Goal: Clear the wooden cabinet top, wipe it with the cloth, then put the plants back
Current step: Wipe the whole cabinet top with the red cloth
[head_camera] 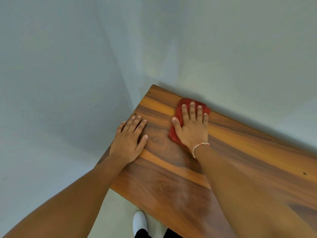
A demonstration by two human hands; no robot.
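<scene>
The wooden cabinet top (240, 152) runs from the room corner toward the right, with nothing standing on the part I see. A red cloth (178, 110) lies near its far left end, close to the back wall. My right hand (192, 126) presses flat on the cloth with straight, spread fingers; a thin bracelet circles the wrist. My left hand (129, 140) rests flat on the bare wood at the left edge, a little left of the cloth. No plants are in view.
Pale walls meet in a corner (137, 79) behind the cabinet's left end. Below the front edge, light floor and my white-socked foot (139, 220) show. Small dark screw holes (304, 173) dot the wood.
</scene>
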